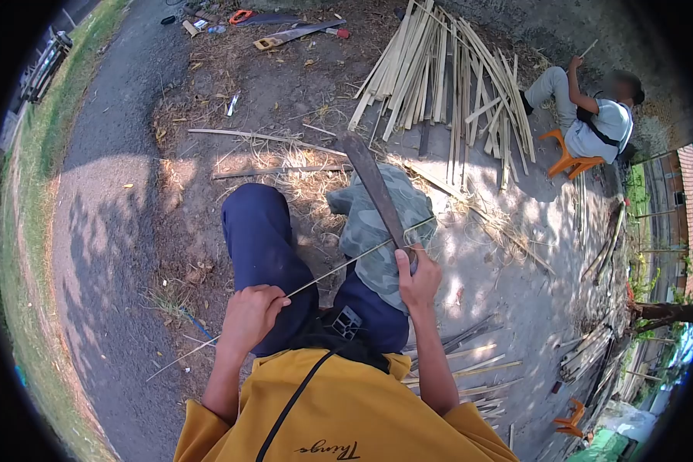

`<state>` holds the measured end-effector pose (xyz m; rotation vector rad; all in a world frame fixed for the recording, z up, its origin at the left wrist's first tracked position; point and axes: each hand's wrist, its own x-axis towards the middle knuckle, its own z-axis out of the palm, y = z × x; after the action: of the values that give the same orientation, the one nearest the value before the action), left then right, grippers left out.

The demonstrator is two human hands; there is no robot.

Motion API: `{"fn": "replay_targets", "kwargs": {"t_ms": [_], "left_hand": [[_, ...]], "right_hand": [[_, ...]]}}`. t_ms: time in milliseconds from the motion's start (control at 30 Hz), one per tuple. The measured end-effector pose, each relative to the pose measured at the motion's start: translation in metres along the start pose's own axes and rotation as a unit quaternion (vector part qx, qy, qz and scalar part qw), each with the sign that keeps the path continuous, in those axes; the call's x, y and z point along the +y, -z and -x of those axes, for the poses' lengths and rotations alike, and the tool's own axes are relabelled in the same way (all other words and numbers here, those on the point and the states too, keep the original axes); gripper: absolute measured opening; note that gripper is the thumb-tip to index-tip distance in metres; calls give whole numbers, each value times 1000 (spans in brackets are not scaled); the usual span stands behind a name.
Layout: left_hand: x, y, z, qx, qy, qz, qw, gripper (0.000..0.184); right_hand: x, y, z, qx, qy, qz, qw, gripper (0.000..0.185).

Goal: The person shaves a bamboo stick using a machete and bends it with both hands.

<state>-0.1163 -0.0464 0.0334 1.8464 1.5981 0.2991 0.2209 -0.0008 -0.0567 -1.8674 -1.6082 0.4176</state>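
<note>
My right hand (419, 279) is closed around the handle end of a long, dark-bladed machete (375, 185), its blade pointing up and away from me. A thin bamboo strip (336, 271) runs across my lap and meets the machete just above that hand. The fingers of my left hand (252, 314) are pinched on the strip, whose tail passes behind the wrist toward the lower left. Under the blade, a camouflage cloth (385, 219) covers my right thigh. Where the machete's handle sits inside my fist is hidden.
Many split bamboo strips (431, 69) lie in a fanned pile ahead, with shavings (285, 158) nearer my feet. A handsaw (296, 35) rests at the top. Another person (604, 119) sits on an orange stool (571, 160) at right. More strips (477, 369) lie beside me.
</note>
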Motion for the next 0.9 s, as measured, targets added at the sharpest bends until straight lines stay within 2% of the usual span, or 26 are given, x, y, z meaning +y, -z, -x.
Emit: {"fn": "replay_targets", "kwargs": {"t_ms": [67,133,167,267,367,433,500,567,633,900], "left_hand": [[3,1,-4,25,-22,6,999,13],[11,-3,-20,89,-65,101,989,11],[18,-4,-30,89,-66,101,989,11],[38,-16,-60,77,-54,108,990,14],[51,-39,-92,79,-99,177,976,18],[66,-44,-104,8,-81,206,975,19],[65,-61,-117,14,-99,237,966,23],[66,-68,-128,-52,-56,289,954,25],[64,-72,-132,-57,-54,302,950,26],[60,-76,-125,-31,-42,282,958,27]], "right_hand": [[2,-3,1,10,0,-10,1000,48],[2,-4,5,27,-5,-28,999,45],[2,-6,7,29,-5,-28,999,45],[-2,-9,12,65,-5,-96,993,42],[-3,-8,12,42,-6,-104,994,40],[-6,-7,10,46,48,-51,996,41],[-7,-3,8,34,61,-32,997,43],[-8,1,5,19,75,-14,997,44],[-9,3,2,-21,64,12,998,48],[-22,13,-7,-43,46,36,997,48]]}}
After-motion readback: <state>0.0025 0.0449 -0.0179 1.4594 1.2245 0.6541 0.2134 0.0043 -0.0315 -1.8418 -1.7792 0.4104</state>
